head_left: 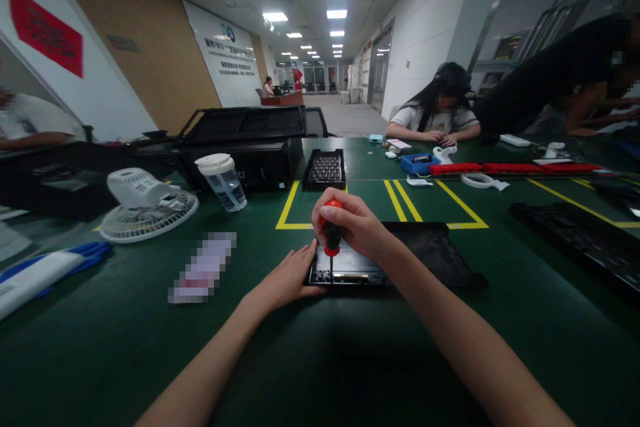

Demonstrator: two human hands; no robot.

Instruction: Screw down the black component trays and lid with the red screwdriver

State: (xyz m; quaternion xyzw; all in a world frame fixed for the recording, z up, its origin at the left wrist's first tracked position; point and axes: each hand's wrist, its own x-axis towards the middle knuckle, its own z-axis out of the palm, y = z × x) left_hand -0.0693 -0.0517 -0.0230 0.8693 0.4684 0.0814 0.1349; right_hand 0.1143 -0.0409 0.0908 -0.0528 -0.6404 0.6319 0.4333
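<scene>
My right hand (pixel 353 223) is closed round the red and black handle of a screwdriver (pixel 331 238), which stands upright with its tip down on a flat black device (pixel 350 271) lying on the green table. My left hand (pixel 289 277) lies with fingers stretched out against the device's left edge. A black mat (pixel 440 253) sits under and to the right of the device.
A black screw tray (pixel 326 169) lies ahead, a lidded plastic cup (pixel 223 181) and a white fan (pixel 145 203) to the left, a black case (pixel 250 147) behind them. Across the table a seated person (pixel 435 117) works by a blue box (pixel 419 163) and red strips (pixel 510 168). Another black tray (pixel 580 240) lies at right.
</scene>
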